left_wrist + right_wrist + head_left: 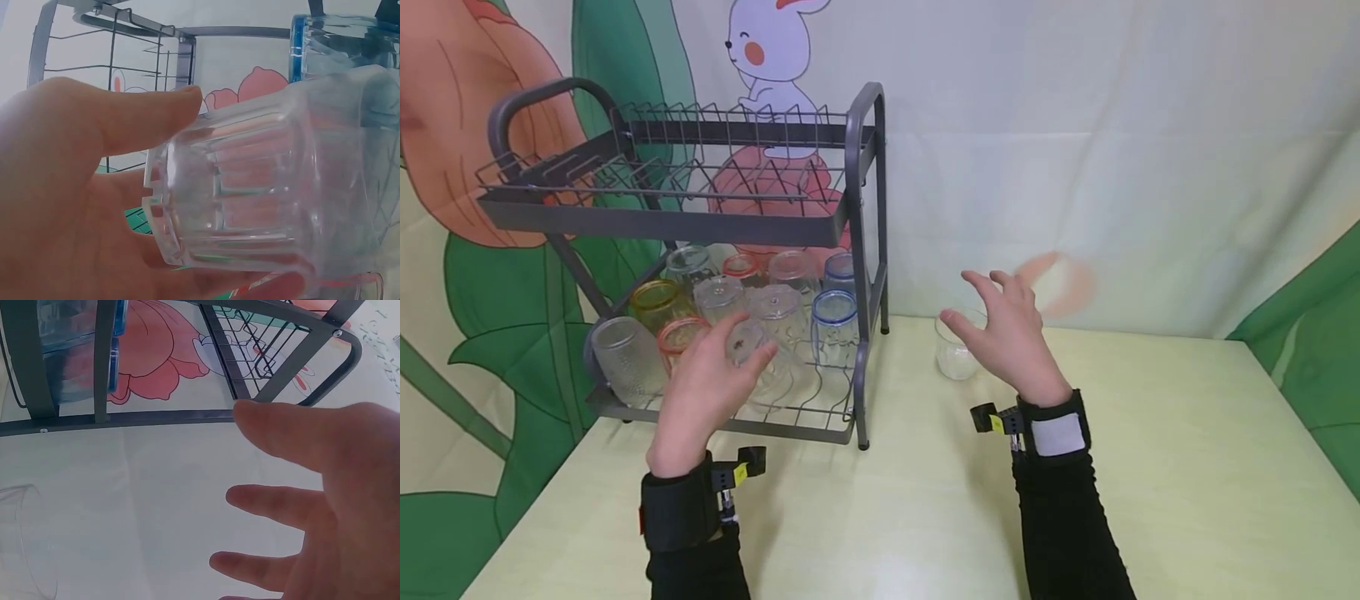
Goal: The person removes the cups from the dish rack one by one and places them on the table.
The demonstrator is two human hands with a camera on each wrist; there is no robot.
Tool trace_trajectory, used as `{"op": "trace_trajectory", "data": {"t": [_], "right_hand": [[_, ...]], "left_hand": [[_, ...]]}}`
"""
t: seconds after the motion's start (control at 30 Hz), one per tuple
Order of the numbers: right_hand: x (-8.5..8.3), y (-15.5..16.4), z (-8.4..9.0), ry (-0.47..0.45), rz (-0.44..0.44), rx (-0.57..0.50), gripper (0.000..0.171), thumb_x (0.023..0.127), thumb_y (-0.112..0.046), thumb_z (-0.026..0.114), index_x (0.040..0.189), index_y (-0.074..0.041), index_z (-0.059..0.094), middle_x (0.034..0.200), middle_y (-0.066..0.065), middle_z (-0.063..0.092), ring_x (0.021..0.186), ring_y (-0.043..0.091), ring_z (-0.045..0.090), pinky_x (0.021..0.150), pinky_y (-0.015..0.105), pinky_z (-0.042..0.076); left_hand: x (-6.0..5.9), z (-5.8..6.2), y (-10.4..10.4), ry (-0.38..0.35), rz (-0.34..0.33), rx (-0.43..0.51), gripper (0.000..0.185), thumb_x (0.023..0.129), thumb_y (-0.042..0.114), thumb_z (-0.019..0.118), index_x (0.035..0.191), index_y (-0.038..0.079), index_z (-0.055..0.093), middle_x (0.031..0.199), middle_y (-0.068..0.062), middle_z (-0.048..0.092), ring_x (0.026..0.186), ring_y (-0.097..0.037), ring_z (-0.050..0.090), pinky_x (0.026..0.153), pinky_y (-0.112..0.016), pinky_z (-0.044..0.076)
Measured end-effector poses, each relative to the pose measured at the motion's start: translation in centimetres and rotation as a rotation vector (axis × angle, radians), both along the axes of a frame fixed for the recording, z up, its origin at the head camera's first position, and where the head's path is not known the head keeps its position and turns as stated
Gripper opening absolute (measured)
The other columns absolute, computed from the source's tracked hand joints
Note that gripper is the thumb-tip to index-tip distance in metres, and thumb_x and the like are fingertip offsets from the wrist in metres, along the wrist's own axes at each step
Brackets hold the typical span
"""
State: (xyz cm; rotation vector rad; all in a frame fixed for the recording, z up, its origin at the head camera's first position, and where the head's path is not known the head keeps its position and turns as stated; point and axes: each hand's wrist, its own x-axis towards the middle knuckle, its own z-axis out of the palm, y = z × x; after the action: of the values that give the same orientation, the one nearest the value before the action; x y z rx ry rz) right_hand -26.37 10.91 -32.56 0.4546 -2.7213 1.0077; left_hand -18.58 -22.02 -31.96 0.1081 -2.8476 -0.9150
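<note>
My left hand (703, 379) is at the rack's front, its thumb and fingers around the base of an upside-down clear glass (250, 187). In the left wrist view, the thumb lies along the upper side of this ribbed glass and fingers show below it; the palm faces its base. My right hand (1011, 333) hovers with spread fingers near another clear glass (953, 354), upright on the table and partly hidden behind the hand. In the right wrist view, that glass (25, 544) stands apart from the fingertips (240, 497).
A two-tier dark metal rack (662, 221) stands at the left. On its lower tier are several inverted glasses, among them a blue-rimmed glass (835, 321), a yellow glass (658, 304) and a frosted glass (628, 362). A printed curtain (1112, 167) hangs behind the table (1187, 450).
</note>
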Motion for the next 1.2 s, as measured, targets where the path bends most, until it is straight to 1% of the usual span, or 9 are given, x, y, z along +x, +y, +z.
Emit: {"op": "trace_trajectory", "data": {"t": [0.23,0.37,0.47,0.63,0.73,0.83,1.0,1.1,1.2], "right_hand": [[1.5,0.5,0.1,-0.006,0.05,0.017,0.06,0.095,-0.041,0.061,0.147,-0.014,0.044,0.151,0.023,0.028,0.142,0.041,0.015,0.107,0.064,0.021],[3.0,1.0,0.7,-0.005,0.081,-0.014,0.06,0.096,-0.042,0.061,0.147,-0.017,0.044,0.152,0.019,0.027,0.142,0.037,0.016,0.107,0.061,0.025],[4.0,1.3,1.2,0.01,0.095,-0.046,0.06,0.095,-0.044,0.061,0.147,-0.019,0.044,0.152,0.016,0.027,0.141,0.034,0.018,0.105,0.059,0.03],[5.1,2.0,1.7,0.011,0.08,-0.056,0.06,0.095,-0.043,0.061,0.147,-0.018,0.044,0.153,0.016,0.027,0.143,0.034,0.015,0.107,0.061,0.027],[5.5,2.4,1.8,0.02,0.055,-0.034,0.059,0.095,-0.04,0.062,0.147,-0.016,0.044,0.153,0.019,0.026,0.144,0.039,0.01,0.109,0.065,0.02],[5.8,2.6,1.7,0.02,0.041,-0.01,0.058,0.095,-0.038,0.063,0.146,-0.016,0.045,0.153,0.021,0.027,0.145,0.043,0.006,0.109,0.067,0.015],[6.3,2.5,1.4,0.016,0.055,0.015,0.059,0.094,-0.038,0.064,0.146,-0.016,0.045,0.152,0.019,0.028,0.144,0.043,0.007,0.11,0.066,0.014],[6.7,2.1,1.4,0.015,0.069,0.028,0.061,0.093,-0.039,0.066,0.146,-0.017,0.045,0.152,0.018,0.028,0.145,0.043,0.007,0.11,0.065,0.014],[7.1,1.8,1.4,0.021,0.089,0.04,0.062,0.092,-0.039,0.067,0.147,-0.019,0.045,0.151,0.017,0.029,0.145,0.04,0.008,0.11,0.065,0.017]], "left_hand": [[0.2,0.3,0.1,-0.002,-0.034,0.05,0.068,0.101,0.048,0.047,0.155,0.013,0.026,0.151,-0.027,0.031,0.132,-0.051,0.034,0.1,-0.07,0.03],[0.3,0.4,0.2,0.007,-0.06,0.079,0.067,0.101,0.05,0.044,0.155,0.016,0.026,0.152,-0.024,0.032,0.131,-0.049,0.037,0.099,-0.069,0.032],[0.4,0.5,0.4,0.025,-0.094,0.107,0.066,0.102,0.049,0.043,0.155,0.014,0.026,0.153,-0.023,0.031,0.132,-0.047,0.038,0.1,-0.067,0.033],[0.5,0.6,0.8,0.008,-0.152,0.23,0.065,0.104,0.046,0.041,0.156,0.013,0.021,0.157,-0.02,0.023,0.138,-0.045,0.03,0.106,-0.066,0.029],[0.5,0.7,1.1,-0.004,-0.166,0.284,0.064,0.104,0.047,0.039,0.157,0.017,0.019,0.157,-0.02,0.023,0.131,-0.044,0.041,0.104,-0.065,0.032],[0.5,0.7,1.4,-0.015,-0.186,0.32,0.064,0.104,0.049,0.036,0.157,0.019,0.016,0.154,-0.023,0.026,0.113,-0.042,0.056,0.099,-0.062,0.039],[0.6,0.8,1.6,-0.03,-0.222,0.359,0.066,0.103,0.054,0.034,0.157,0.021,0.016,0.15,-0.023,0.031,0.098,-0.038,0.064,0.096,-0.061,0.041],[0.6,0.9,1.9,-0.034,-0.26,0.397,0.066,0.103,0.054,0.033,0.156,0.019,0.016,0.15,-0.023,0.031,0.101,-0.039,0.063,0.097,-0.063,0.04],[0.4,0.9,2.3,-0.036,-0.305,0.458,0.065,0.104,0.051,0.033,0.156,0.015,0.017,0.148,-0.024,0.031,0.115,-0.041,0.055,0.098,-0.062,0.041]]}}
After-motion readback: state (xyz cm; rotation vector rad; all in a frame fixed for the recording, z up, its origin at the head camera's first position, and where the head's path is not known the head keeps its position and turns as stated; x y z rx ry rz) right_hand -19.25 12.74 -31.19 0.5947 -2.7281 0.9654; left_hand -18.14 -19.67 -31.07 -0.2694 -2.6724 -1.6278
